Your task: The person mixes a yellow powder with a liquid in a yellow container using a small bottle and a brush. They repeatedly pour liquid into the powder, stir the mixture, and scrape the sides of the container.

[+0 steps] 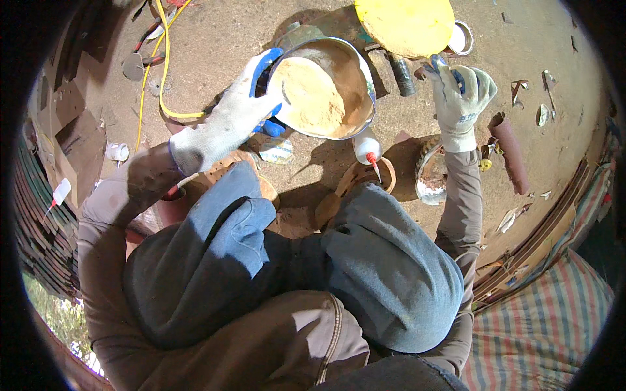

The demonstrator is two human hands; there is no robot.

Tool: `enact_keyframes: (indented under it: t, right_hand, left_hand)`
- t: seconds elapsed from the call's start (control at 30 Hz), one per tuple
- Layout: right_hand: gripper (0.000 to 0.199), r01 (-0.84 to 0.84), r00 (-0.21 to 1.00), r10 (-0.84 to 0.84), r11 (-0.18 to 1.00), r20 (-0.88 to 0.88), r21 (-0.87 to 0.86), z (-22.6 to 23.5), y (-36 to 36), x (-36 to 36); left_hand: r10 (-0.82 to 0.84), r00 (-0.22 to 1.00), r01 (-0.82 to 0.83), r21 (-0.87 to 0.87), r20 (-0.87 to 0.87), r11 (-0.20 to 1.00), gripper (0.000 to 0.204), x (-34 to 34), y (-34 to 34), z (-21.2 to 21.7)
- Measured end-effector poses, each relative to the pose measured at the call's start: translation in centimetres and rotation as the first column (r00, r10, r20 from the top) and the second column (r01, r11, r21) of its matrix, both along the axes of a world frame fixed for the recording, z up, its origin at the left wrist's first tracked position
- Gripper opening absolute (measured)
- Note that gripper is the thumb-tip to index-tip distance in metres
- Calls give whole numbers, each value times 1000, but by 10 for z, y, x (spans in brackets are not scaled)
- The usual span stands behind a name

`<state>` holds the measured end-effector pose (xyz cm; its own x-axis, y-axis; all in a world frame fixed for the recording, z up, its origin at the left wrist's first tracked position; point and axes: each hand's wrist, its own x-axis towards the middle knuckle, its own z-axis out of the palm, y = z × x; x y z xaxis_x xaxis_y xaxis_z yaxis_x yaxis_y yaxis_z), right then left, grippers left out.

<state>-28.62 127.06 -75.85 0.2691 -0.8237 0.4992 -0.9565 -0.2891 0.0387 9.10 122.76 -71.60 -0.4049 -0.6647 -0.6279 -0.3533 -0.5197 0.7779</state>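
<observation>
The left hand point(225, 124), in a white glove with blue palm, is closed on the near-left rim of a metal bowl point(355, 78) and holds it tilted above the dirt floor point(222, 39). A heap of tan powder point(313, 98) fills the bowl's left half, right beside the gloved fingers. The right hand point(460, 98), also gloved, is raised to the right of the bowl, apart from it, fingers curled; whether it grips anything I cannot tell. A yellow lid point(404, 23) lies just beyond the bowl, between the two hands. A white squeeze bottle point(367, 146) with a red nozzle sits below the bowl, near the knees. A yellow cable point(163, 65) runs across the floor left of the left hand.
</observation>
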Motion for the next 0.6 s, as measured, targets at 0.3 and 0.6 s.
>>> enact_keyframes:
  t: [0.3, 0.6]
  right_hand:
    - [22, -178, 984, 178, 984, 7, 16, -8, -22, -12]
    - [27, -247, 969, 247, 969, 1, 27, -14, -27, -18]
  left_hand:
    - [67, 998, -67, -40, -17, 997, 63, 6, -2, -5]
    - [-8, 1000, 10, -90, 31, 996, 59, 9, -6, -4]
